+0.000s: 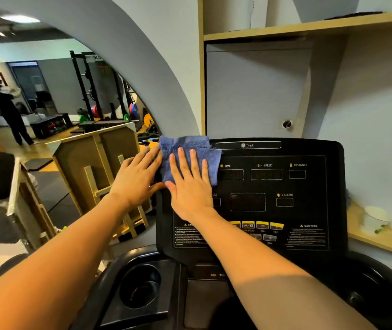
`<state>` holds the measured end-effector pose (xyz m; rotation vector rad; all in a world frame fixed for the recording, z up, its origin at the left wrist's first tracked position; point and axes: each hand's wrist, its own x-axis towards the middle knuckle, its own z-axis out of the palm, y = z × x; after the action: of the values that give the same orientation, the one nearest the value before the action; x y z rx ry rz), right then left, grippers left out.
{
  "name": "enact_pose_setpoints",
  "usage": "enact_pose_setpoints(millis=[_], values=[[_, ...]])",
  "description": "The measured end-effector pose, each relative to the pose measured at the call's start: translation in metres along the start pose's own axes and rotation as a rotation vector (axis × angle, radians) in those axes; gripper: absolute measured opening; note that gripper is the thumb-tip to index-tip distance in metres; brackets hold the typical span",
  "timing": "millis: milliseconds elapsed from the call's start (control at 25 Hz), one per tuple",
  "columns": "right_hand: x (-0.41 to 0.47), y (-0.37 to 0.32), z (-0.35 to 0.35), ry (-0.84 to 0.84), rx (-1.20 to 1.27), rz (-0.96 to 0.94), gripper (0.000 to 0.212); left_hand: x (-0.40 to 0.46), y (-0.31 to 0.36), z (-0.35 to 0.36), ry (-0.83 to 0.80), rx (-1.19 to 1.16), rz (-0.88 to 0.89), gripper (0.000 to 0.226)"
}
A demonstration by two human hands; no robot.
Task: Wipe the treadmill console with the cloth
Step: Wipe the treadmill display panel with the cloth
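The black treadmill console point(285, 186) stands upright in front of me, with display windows and yellow buttons. A blue cloth point(190, 148) lies flat against its upper left corner. My right hand point(190, 184) presses flat on the cloth, fingers spread and pointing up. My left hand point(135, 177) rests at the console's left edge, its fingertips touching the cloth's left side and its thumb near my right hand.
A cup holder point(140, 287) sits in the tray below the console. A wooden shelf point(380, 236) at the right carries a white cup point(376, 217). Wooden boxes point(99, 167) stand to the left. Further left are gym racks and a person point(11, 113).
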<state>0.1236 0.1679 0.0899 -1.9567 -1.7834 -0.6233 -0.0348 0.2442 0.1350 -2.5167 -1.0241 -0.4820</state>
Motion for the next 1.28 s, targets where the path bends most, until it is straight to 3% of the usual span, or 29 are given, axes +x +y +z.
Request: enact_pose_setpoints(millis=[160, 400, 640, 960, 1280], values=[[-0.018, -0.012, 0.011, -0.036, 0.002, -0.058, 0.070, 0.000, -0.007, -0.004, -0.011, -0.023, 0.042, 0.083], [-0.078, -0.027, 0.031, -0.133, 0.047, -0.042, 0.074, 0.001, -0.012, -0.004, -0.069, -0.014, 0.092, 0.107], [-0.137, -0.028, 0.045, -0.241, 0.040, -0.117, 0.071, 0.000, -0.013, -0.005, -0.053, 0.011, 0.098, 0.110], [-0.199, 0.034, 0.033, -0.305, 0.011, -0.164, 0.065, 0.000, -0.014, -0.004, -0.048, 0.006, 0.118, 0.110], [-0.244, 0.135, 0.004, -0.323, -0.139, -0.058, 0.067, 0.000, -0.015, -0.004, -0.052, -0.037, 0.122, 0.108]])
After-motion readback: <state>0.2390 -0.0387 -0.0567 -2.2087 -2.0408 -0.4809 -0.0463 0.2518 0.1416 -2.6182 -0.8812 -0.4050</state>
